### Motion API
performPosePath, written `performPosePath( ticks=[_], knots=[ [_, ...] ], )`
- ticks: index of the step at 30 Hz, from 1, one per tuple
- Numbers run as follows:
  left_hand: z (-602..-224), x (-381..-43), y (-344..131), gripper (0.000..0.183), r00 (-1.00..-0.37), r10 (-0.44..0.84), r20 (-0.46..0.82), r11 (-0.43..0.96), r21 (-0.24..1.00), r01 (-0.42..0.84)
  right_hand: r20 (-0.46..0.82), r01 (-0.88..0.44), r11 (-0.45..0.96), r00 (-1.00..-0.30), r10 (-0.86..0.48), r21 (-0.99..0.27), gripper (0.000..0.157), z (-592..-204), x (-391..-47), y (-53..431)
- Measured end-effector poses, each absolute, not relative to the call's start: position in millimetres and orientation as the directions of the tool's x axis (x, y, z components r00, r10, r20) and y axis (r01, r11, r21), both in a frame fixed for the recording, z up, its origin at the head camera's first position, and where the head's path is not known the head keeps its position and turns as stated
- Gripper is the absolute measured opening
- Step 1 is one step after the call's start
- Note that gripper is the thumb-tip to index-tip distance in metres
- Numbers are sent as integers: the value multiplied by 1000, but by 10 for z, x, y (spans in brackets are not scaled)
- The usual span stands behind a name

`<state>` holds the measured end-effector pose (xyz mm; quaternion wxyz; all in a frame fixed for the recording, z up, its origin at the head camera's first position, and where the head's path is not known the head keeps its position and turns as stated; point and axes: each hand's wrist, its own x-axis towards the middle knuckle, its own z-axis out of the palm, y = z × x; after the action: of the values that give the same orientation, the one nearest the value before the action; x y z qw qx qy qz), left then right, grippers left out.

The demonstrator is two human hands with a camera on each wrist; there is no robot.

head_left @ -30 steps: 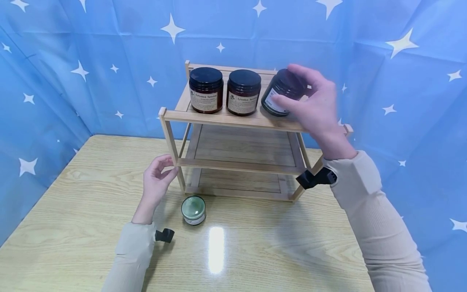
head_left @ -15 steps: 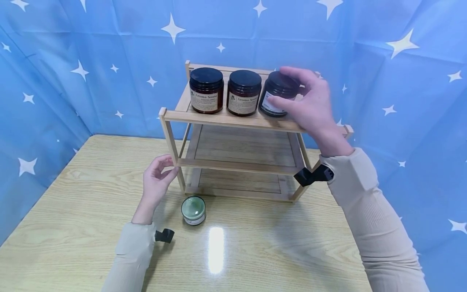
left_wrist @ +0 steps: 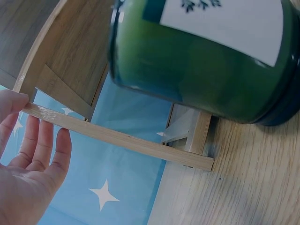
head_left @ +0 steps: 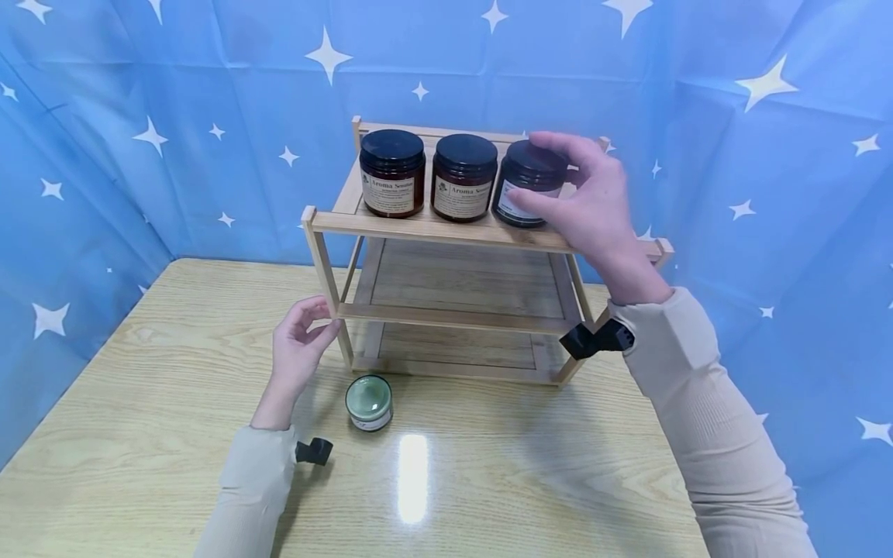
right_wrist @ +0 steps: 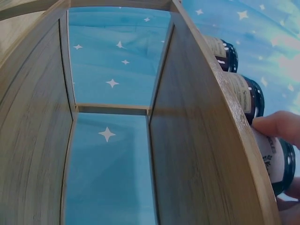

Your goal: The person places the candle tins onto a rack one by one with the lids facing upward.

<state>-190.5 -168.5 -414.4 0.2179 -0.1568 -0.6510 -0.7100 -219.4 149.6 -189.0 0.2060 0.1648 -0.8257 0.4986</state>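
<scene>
My right hand [head_left: 593,201] holds a dark candle jar [head_left: 525,208] with a black lid and white label. That jar stands upright at the right of a row on the wooden rack's top shelf [head_left: 446,226], beside two brown candle jars with cream labels, the middle one [head_left: 463,186] and the left one [head_left: 392,182]. My left hand [head_left: 298,341] pinches the rack's left front leg [left_wrist: 117,136] between thumb and fingers. A green candle jar [head_left: 369,403] sits on the table in front of the rack; in the left wrist view its dark lid faces the tabletop.
The rack has a middle shelf [head_left: 467,283] and a bottom shelf [head_left: 456,345] under the row of jars. A blue curtain with white stars [head_left: 230,155] hangs behind the wood-grain table [head_left: 174,372]. A black wrist mount [head_left: 596,339] sits close to the rack's right side.
The dark jar in my right hand has gone from tilted to upright on the top shelf, shifting slightly left toward the middle jar. My left hand has stayed on the rack leg.
</scene>
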Motion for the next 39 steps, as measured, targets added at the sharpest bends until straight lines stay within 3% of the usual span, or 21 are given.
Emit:
performPosePath(
  ticks=[14,21,33,39],
  knots=[
    [-4144,-1894,-1685,34,-862,-101,497,-57,862,503,542,-503,435,-839,-41,-746,62,-1905,-2098,1512],
    [-4146,-1895,-1688,34,-862,-103,496,-52,863,503,571,-528,364,-821,14,-767,63,-1913,-1943,1539],
    [-4147,-1900,-1680,38,-858,-107,501,-60,859,509,679,-662,175,-733,54,-729,51,-2109,-1603,1494],
    [-4154,-1904,-1684,36,-855,-102,508,-62,855,515,698,-695,79,-716,9,-714,48,-2268,-1487,1478]
  ],
)
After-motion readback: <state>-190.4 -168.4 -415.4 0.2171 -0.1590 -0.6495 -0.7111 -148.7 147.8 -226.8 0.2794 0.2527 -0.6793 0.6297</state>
